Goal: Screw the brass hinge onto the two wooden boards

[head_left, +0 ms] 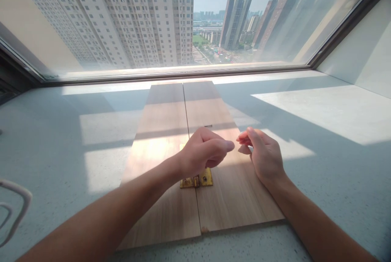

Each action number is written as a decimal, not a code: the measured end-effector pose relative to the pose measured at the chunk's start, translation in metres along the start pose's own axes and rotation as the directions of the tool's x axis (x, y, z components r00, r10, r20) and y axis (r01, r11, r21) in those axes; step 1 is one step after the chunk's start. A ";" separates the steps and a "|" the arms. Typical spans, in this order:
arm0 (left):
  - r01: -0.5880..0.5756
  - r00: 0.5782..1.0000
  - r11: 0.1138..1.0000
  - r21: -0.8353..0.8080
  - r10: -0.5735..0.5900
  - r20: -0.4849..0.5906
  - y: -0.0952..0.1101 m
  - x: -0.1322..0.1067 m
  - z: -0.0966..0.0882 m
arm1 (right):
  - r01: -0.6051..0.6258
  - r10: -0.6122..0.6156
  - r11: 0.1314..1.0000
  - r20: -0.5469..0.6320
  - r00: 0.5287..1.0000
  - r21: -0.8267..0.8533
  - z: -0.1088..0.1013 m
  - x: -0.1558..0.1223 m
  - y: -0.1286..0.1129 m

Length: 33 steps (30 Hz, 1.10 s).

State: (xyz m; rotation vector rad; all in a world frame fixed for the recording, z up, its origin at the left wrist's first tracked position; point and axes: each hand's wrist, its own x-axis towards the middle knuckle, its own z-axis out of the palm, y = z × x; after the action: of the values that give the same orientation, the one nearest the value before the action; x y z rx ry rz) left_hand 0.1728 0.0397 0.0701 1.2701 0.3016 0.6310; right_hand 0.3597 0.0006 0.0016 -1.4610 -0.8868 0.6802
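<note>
Two wooden boards (171, 111) lie side by side on a pale sill, their seam running away from me. A brass hinge (200, 180) sits across the seam near the front, partly hidden under my left hand (203, 152). That hand hovers above it with fingers curled and thumb pressed to forefinger in a pinch; what it holds is too small to see. My right hand (262, 154) is just to the right over the right board, fingertips bunched toward the left hand's thumb. The two hands almost touch.
A wide window (189, 18) runs along the back of the sill (320, 132), with tall buildings outside. A white wall (363, 50) closes the right side. A pale curved object (12, 209) shows at the left edge.
</note>
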 end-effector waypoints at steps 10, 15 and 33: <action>-0.069 0.759 0.971 0.227 0.199 -0.620 -0.011 -0.023 0.030 | 0.052 -0.052 0.998 0.022 0.998 -0.022 -0.001 0.001 0.003; -0.140 0.703 0.977 0.161 0.212 -0.679 -0.022 -0.028 0.044 | 0.062 -0.061 0.997 0.024 0.998 -0.040 -0.001 0.000 0.003; -0.084 0.940 0.992 0.089 0.109 -0.324 -0.016 -0.011 0.014 | 0.031 -0.032 0.999 -0.005 0.999 -0.020 0.000 -0.002 0.001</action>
State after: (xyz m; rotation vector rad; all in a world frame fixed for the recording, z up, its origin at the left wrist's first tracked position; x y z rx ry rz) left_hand 0.1756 0.0194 0.0574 1.2536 0.5452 0.9262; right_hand 0.3585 -0.0013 0.0007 -1.4628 -0.9127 0.6453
